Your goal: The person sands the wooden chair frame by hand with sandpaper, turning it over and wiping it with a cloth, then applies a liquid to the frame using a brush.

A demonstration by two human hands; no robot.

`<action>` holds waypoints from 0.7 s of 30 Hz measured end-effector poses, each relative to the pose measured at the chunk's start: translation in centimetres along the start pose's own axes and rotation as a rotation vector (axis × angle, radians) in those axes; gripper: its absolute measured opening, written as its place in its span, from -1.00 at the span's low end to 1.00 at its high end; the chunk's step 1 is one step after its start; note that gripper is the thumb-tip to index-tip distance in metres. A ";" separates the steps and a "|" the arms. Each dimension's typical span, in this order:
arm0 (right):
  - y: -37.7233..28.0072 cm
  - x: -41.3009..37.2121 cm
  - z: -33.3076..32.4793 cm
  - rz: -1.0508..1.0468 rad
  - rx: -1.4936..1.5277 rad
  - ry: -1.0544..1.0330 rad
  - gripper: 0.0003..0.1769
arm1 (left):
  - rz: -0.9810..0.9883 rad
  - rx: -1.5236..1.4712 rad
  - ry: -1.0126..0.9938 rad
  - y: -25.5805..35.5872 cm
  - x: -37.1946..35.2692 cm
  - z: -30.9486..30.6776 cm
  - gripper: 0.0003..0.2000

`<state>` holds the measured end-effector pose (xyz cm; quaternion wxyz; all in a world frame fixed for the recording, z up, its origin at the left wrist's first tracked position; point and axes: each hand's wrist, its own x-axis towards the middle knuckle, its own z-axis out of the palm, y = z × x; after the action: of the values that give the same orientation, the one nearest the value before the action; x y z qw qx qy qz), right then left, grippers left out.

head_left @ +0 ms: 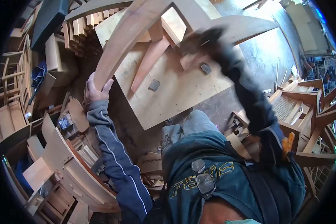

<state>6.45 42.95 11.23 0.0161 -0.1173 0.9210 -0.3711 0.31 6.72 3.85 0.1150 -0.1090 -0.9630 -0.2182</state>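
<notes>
A bare wooden chair frame (128,39) with curved, tapering legs leans over the plywood tabletop (175,97). My left hand (95,89) is closed round the lower end of its long curved leg, at the left edge of the table. My right hand (203,40) is a dark blur of motion at the frame's joint; its fingers, and anything in them, cannot be made out. Below it on the plywood lies a small dark grey block (205,68). Another flat grey piece (154,85) lies near the pinkish leg.
Stacked curved wooden parts (80,31) stand behind the table at the left. A cardboard box (58,56) and curved wooden panels (74,175) crowd the left side. To the right are chair frames with a woven panel (287,106). Wood scraps lie on the floor.
</notes>
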 end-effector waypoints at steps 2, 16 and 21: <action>0.4 -2.6 -3.9 0.054 -0.050 0.032 -0.72 | -0.003 -0.007 0.012 0.0 0.0 0.3 -0.40; 0.3 2.0 -3.2 -0.011 -0.064 -0.017 -0.75 | -0.019 -0.020 0.051 -0.5 -0.3 0.7 -0.38; 6.7 9.7 -5.6 0.240 -0.816 0.151 -0.81 | -0.067 -0.014 0.044 0.0 -0.2 0.4 -0.37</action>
<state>-5.04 49.22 11.19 -0.0558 0.0214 0.9980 0.0205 0.39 6.83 3.48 0.1280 -0.0724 -0.9617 -0.2313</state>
